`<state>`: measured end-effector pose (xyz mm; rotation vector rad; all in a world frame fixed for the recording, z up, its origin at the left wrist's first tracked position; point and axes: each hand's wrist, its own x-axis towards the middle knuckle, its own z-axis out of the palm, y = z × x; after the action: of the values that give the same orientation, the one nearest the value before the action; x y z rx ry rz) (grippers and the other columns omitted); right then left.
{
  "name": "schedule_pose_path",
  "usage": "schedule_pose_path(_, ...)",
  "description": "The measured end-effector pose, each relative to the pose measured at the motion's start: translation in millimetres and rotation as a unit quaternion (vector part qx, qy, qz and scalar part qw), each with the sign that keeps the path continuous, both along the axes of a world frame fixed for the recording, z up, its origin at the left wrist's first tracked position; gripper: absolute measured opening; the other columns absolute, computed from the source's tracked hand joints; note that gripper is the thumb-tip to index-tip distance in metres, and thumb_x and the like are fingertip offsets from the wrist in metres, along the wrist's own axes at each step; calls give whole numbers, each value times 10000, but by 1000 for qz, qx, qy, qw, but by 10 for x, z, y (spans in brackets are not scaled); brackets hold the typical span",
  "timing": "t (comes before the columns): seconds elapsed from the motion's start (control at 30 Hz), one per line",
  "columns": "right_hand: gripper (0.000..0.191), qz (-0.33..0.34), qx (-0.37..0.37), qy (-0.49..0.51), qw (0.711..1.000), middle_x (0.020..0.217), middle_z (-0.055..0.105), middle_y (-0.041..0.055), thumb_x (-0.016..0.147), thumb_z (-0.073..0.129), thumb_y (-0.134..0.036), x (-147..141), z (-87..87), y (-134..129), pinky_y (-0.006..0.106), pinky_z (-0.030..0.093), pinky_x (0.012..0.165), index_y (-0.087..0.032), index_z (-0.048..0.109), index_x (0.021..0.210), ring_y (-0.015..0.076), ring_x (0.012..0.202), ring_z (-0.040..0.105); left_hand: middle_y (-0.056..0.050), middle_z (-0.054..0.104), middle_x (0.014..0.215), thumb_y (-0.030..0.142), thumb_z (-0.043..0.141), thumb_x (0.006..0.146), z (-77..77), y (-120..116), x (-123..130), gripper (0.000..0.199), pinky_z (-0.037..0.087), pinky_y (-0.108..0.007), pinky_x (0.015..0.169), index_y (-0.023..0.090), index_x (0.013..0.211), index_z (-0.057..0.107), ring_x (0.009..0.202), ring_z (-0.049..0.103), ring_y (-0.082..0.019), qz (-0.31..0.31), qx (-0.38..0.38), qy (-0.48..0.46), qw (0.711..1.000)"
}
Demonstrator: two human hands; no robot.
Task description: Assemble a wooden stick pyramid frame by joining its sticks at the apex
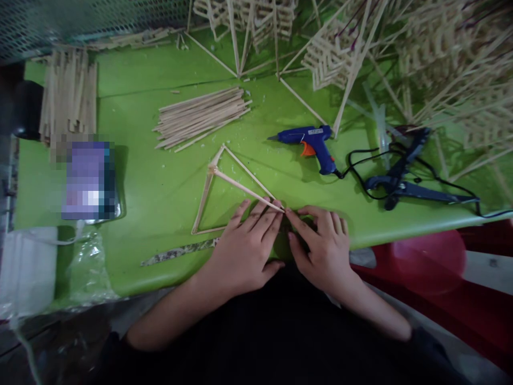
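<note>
A small frame of thin wooden sticks [245, 187] rests on the green table, its sticks meeting at a corner near my fingertips. Across its near side lies my left hand [252, 246], palm down with the fingers spread over the sticks. My right hand [323, 243] touches the right-hand corner with its index fingertip, the other fingers loosely bent and apart. A blotched flat strip [178, 252] sticks out left of my left hand. Beyond my right hand lies a blue glue gun [310, 140] with an orange trigger, its nozzle pointing left.
Loose sticks [202, 117] lie in a pile behind the frame, with another bundle [69, 93] at far left. A blurred purple device [90, 182] stands left. Dark cutters [401, 184] and a black cable lie right. Stick structures [332, 51] fill the back right.
</note>
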<state>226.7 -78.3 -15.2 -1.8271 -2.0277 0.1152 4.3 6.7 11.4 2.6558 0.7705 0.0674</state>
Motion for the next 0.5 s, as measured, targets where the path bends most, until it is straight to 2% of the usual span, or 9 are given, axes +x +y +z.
schedule_pose_path(0.17, 495, 12, -59, 49, 997, 1401, 701, 155, 1145, 612, -256, 77, 77, 4, 502, 477, 920, -227, 688, 1633, 324, 1149, 651, -195, 489, 1863, 608, 770, 1061, 15, 8, -2, 931, 171, -642, 1524, 47, 1758, 514, 1779, 407, -415, 9, -4, -5, 1000)
schedule_pose_path(0.3, 458, 31, -83, 96, 991, 1332, 715, 146, 1160, 558, -186, 165, 103, 85, 503, 498, 956, -224, 738, 1579, 320, 1201, 678, -190, 527, 1841, 599, 776, 1062, 25, 14, 6, 899, 213, -661, 1516, 44, 1731, 547, 1757, 441, -421, 13, -5, -5, 1000)
schedule_pose_path(0.5, 302, 34, -33, 111, 993, 1086, 775, 87, 1165, 602, -199, 210, 52, 290, 435, 486, 859, -248, 878, 1278, 247, 989, 711, -194, 589, 1794, 583, 767, 1071, 49, 24, 17, 815, 259, -663, 1504, 62, 1678, 615, 1712, 499, -419, 13, -1, -11, 1000)
